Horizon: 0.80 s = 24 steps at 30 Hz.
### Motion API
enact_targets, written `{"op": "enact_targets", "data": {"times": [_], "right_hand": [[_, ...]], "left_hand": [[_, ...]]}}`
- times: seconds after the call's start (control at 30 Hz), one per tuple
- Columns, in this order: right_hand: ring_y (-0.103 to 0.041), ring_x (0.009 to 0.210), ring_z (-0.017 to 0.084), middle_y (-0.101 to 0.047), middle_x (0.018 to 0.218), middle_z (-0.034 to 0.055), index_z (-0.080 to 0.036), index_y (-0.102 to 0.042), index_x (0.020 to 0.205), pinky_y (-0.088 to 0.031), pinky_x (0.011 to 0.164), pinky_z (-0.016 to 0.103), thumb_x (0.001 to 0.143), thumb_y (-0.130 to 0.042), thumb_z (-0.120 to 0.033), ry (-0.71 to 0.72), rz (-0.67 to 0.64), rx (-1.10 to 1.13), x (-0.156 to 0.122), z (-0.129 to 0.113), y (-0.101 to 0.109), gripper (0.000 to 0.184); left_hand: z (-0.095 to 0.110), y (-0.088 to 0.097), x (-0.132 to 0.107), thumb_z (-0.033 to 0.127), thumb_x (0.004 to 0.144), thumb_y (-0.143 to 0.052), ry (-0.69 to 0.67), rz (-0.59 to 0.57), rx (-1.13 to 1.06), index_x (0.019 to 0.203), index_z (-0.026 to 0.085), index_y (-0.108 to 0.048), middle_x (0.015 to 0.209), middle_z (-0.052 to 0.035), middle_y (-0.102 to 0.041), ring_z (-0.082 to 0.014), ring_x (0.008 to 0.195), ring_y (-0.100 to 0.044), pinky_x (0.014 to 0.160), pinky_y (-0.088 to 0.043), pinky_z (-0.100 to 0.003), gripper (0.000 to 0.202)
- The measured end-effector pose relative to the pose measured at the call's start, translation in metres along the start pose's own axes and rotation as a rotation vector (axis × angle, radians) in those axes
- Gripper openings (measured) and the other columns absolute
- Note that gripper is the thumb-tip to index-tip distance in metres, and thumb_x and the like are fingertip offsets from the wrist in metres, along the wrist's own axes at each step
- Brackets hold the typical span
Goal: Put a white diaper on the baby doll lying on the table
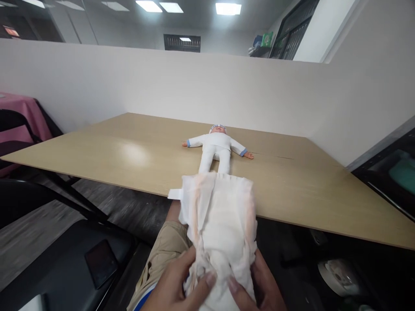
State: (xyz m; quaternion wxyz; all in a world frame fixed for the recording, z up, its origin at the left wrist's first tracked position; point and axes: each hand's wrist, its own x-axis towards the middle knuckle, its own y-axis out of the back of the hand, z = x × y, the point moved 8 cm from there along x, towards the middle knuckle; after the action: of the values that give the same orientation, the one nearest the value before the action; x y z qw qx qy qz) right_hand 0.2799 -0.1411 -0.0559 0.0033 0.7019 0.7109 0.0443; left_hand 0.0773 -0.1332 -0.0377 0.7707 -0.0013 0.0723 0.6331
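Both hands are on the diaper (223,216). Left hand (180,283): thumb pressed on the near, bunched part, fingers around the side edge, mostly hidden. Right hand (266,289): mirrors it from the other side, thumb toward the middle, fingers tucked behind. So both are gripping, not just resting. Two-sided hold probably because the diaper is soft and would fold over with one hand; thumbs on top look like they pin the gathers apart.

Diaper sits between the hands and reaches forward from them, far end spread wide, inner face up. One fastening tab (174,194) sticks out ahead of the left hand, free. Near end runs out of view.

Below the left forearm: khaki shorts (168,248). Lap is likely just the working spot, not a support; can't tell contact.

Out left of the left hand: smartphone (101,263) flat on the black chair (39,259), presumably parked out of the way.

Ahead of both hands: bench (292,190), doll (216,140) on its back, feet toward the hands, arms out, which likely keeps it stable. Diaper hides its feet; can't tell if they touch.
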Motion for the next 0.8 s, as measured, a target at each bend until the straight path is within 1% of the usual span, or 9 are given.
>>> {"op": "enact_targets", "data": {"times": [0.1,0.2,0.3,0.4,0.47,0.57,0.63,0.7,0.8], "right_hand": [[-0.079,0.123,0.034,-0.079,0.139,0.0156,-0.028,-0.059,0.159,-0.067,0.104,0.047,0.100,-0.076,-0.057,-0.027,-0.037,0.095,0.023,-0.005,-0.019,0.068],[-0.081,0.113,0.032,-0.082,0.128,0.0149,-0.025,-0.056,0.157,-0.067,0.101,0.045,0.100,-0.075,-0.059,-0.014,-0.090,0.123,0.046,0.003,-0.034,0.069],[-0.082,0.099,0.029,-0.085,0.111,0.0117,-0.022,-0.065,0.135,-0.068,0.092,0.041,0.100,-0.077,-0.059,-0.043,-0.128,0.040,0.063,0.020,-0.039,0.052],[-0.079,0.091,0.026,-0.083,0.097,0.0075,-0.022,-0.066,0.114,-0.065,0.081,0.034,0.102,-0.075,-0.059,-0.080,-0.136,-0.052,0.069,0.036,-0.035,0.040],[-0.076,0.083,0.023,-0.080,0.089,0.0046,-0.023,-0.065,0.110,-0.063,0.075,0.032,0.104,-0.071,-0.059,-0.060,-0.099,-0.145,0.067,0.039,-0.027,0.037],[-0.070,0.074,0.021,-0.073,0.085,0.0024,-0.024,-0.063,0.110,-0.059,0.067,0.031,0.104,-0.070,-0.055,0.085,0.091,-0.388,0.060,0.027,-0.006,0.033],[-0.070,0.080,0.023,-0.073,0.096,0.0053,-0.024,-0.062,0.115,-0.061,0.072,0.035,0.102,-0.073,-0.051,0.244,0.238,-0.538,0.056,0.007,0.003,0.031],[-0.072,0.097,0.027,-0.074,0.113,0.0106,-0.024,-0.062,0.125,-0.064,0.086,0.043,0.103,-0.072,-0.044,0.399,0.279,-0.637,0.061,-0.015,-0.001,0.031],[-0.065,0.134,0.034,-0.070,0.141,0.0142,-0.026,-0.062,0.141,-0.057,0.113,0.056,0.107,-0.066,-0.036,0.555,0.094,-0.743,0.087,-0.037,-0.033,0.035]], "left_hand": [[-0.019,0.004,0.019,0.070,0.096,-0.074,0.027,-0.007,-0.047,0.148,0.033,-0.075,0.145,-0.0077,-0.078,-0.0396,0.142,-0.066,0.117,-0.060,-0.048,0.063],[-0.047,0.010,0.039,0.071,0.095,-0.076,0.087,0.022,-0.141,0.147,0.029,-0.076,0.147,-0.0094,-0.076,-0.0389,0.142,-0.067,0.120,-0.058,-0.049,0.066],[-0.071,0.012,0.056,0.076,0.091,-0.077,0.158,0.032,-0.212,0.142,0.023,-0.078,0.143,-0.0122,-0.078,-0.0383,0.135,-0.071,0.121,-0.057,-0.049,0.073],[-0.087,0.013,0.064,0.081,0.087,-0.078,0.220,0.032,-0.219,0.134,0.021,-0.081,0.137,-0.0128,-0.081,-0.0380,0.130,-0.074,0.118,-0.058,-0.047,0.077],[-0.093,0.012,0.065,0.082,0.087,-0.077,0.239,0.015,-0.212,0.131,0.022,-0.082,0.134,-0.0117,-0.082,-0.0377,0.128,-0.075,0.116,-0.059,-0.046,0.075],[-0.095,0.010,0.063,0.079,0.091,-0.076,0.243,-0.018,-0.222,0.133,0.021,-0.081,0.134,-0.0111,-0.082,-0.0368,0.126,-0.075,0.118,-0.057,-0.048,0.072],[-0.094,0.009,0.063,0.076,0.092,-0.075,0.236,-0.027,-0.224,0.134,0.021,-0.081,0.135,-0.0113,-0.082,-0.0370,0.125,-0.075,0.119,-0.056,-0.049,0.070],[-0.092,0.008,0.063,0.075,0.093,-0.076,0.218,-0.022,-0.218,0.135,0.022,-0.081,0.137,-0.0109,-0.081,-0.0375,0.128,-0.074,0.120,-0.055,-0.050,0.067],[-0.088,0.006,0.066,0.072,0.096,-0.073,0.172,-0.043,-0.201,0.138,0.025,-0.079,0.144,-0.0094,-0.078,-0.0369,0.135,-0.070,0.122,-0.053,-0.049,0.063]]}}
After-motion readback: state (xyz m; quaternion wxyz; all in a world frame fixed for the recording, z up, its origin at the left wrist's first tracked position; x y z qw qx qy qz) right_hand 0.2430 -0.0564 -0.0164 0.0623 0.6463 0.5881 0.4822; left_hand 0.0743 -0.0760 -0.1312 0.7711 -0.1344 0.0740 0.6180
